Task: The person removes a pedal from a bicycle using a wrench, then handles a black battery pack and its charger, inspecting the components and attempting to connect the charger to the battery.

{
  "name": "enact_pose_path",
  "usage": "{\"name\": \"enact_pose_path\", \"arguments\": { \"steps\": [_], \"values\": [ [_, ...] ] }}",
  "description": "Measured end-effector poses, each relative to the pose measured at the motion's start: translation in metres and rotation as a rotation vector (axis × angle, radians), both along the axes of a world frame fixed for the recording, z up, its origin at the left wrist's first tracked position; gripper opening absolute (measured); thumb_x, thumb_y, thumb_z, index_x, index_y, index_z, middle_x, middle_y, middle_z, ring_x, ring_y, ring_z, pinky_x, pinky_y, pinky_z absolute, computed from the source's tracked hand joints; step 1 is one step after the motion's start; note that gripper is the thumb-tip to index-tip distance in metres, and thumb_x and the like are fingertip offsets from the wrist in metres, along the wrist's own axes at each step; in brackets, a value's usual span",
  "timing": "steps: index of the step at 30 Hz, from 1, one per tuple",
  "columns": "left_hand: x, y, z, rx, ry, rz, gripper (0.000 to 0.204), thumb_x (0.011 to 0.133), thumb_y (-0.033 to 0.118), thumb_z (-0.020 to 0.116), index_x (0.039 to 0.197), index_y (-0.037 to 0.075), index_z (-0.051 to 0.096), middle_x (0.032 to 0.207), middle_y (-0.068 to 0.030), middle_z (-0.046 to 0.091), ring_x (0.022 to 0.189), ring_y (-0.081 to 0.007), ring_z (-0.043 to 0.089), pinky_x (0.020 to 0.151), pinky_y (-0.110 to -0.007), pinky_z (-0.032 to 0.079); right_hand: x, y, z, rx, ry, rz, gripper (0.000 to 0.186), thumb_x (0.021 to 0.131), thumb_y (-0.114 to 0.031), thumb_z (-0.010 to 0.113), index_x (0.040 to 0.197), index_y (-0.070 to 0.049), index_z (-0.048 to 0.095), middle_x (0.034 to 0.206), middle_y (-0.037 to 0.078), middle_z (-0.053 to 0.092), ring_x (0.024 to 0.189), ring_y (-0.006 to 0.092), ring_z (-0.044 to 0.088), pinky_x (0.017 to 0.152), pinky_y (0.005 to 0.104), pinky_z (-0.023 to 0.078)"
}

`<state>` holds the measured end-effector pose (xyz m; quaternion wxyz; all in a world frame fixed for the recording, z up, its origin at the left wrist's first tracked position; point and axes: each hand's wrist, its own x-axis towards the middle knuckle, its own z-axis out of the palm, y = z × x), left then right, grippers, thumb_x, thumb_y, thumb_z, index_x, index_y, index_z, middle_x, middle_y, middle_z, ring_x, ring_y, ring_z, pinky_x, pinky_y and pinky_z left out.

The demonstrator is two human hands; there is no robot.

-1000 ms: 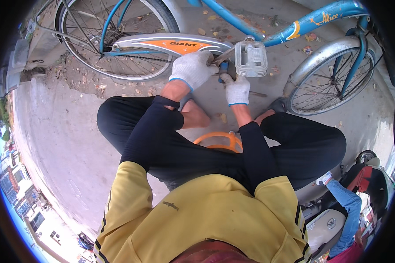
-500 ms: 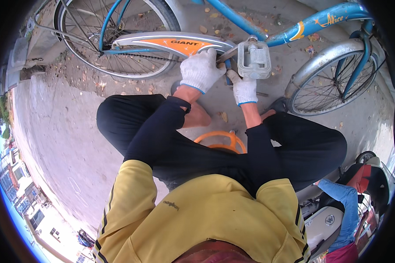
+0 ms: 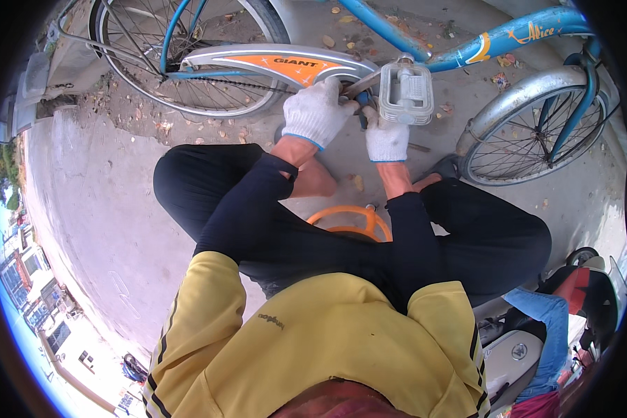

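A blue bicycle (image 3: pixel 467 54) stands before me, with a silver and orange chain guard (image 3: pixel 285 67) along its side. My left hand (image 3: pixel 318 113), in a white knit glove with a blue cuff, is closed just below the guard's front end, by the metal crank arm (image 3: pixel 363 83). What its fingers hold is hidden. Under the clear plastic pedal (image 3: pixel 401 111), my right hand (image 3: pixel 386 138) wears the same kind of glove. Its fingers are curled beside a dark blue part, thumb upward; I cannot make out what they grip. A thin rod (image 3: pixel 419 148) shows just right of this hand.
The front wheel (image 3: pixel 536 132) is at right, the rear wheel (image 3: pixel 188 63) at far left. Between my legs is an orange round-framed stool (image 3: pixel 345 210). Fallen leaves dot the concrete ground (image 3: pixel 111 209). At lower right, a person in jeans (image 3: pixel 547 327) is by a pale scooter (image 3: pixel 512 359).
Both hands stay at the crank, with only slight shifts of the fingers and wrists. The bicycle sits slightly farther right in the view.
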<state>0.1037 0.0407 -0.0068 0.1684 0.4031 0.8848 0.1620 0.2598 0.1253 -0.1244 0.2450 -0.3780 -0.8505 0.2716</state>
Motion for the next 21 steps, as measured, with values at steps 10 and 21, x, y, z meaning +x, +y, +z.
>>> {"name": "enact_pose_path", "arguments": {
  "steps": [10, 21],
  "values": [
    [-0.008, 0.002, 0.033, 0.302, -0.092, 0.042, 0.029, 0.093, 0.026, 0.075, 0.114, 0.007, 0.071, 0.102, -0.0137, 0.077, 0.092, -0.0322, 0.075, 0.081, -0.043, 0.058, 0.004, -0.018, -0.005, -0.141, -0.066, 0.035, 0.023, 0.090, -0.019, 0.074, 0.104, -0.001, 0.072, 0.100, 0.022, 0.073, 0.095, 0.0442, 0.067, 0.086, 0.0492, 0.053],
    [0.017, 0.046, 0.109, 0.622, 0.176, -0.819, 0.064, 0.072, 0.024, 0.087, 0.133, 0.016, 0.069, 0.138, -0.0070, 0.065, 0.130, -0.0368, 0.059, 0.108, -0.048, 0.049, 0.027, -0.029, -0.009, -0.497, 0.047, -0.222, 0.037, 0.090, -0.016, 0.072, 0.123, 0.001, 0.066, 0.109, 0.025, 0.074, 0.103, 0.0396, 0.072, 0.092, 0.0433, 0.055]
  ]
}}
